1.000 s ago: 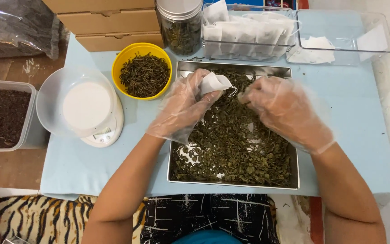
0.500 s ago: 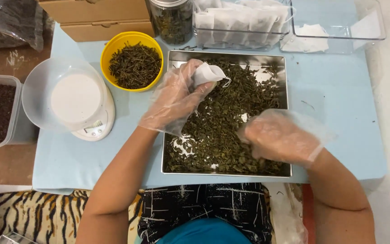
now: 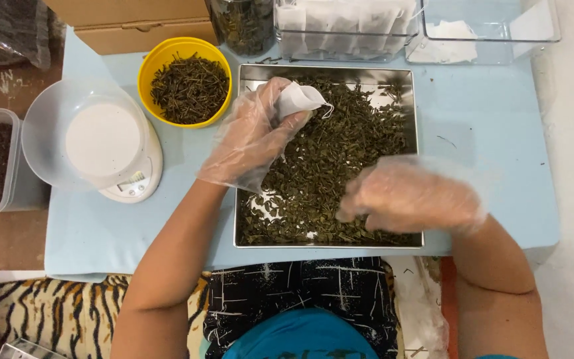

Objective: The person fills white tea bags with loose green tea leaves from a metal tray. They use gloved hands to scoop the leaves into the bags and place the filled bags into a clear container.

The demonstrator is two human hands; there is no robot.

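A small white filter bag [image 3: 298, 100] is held up by the left hand [image 3: 254, 136], which is covered by a thin clear plastic glove. The bag is pinched between thumb and fingers at its lower part, so that its open mouth is pointed up and to the right, away from the body. It is kept above the upper left part of the square metal tray [image 3: 416, 153], and it is not touching the dried green leaves [image 3: 327, 166] which are spread in the tray.

The right hand [image 3: 410, 199], also gloved, is lowered onto the leaves near the front edge of the tray. Its fingers are curled down into the leaves; whether some leaves are already closed inside them cannot be told, because the hand is blurred.

From the right hand, the bag lies up and to the left, across the middle of the tray, and the two hands are well apart. The bag is therefore much nearer to the left hand, which is already grasping it.

Left of the tray a yellow bowl [image 3: 161, 63] with darker dried leaves is seen, and beside it a white kitchen scale [image 3: 134, 183] with a clear plastic bowl [image 3: 44, 133] placed on it. Behind the tray a clear box with more white bags [image 3: 347, 26] is standing.
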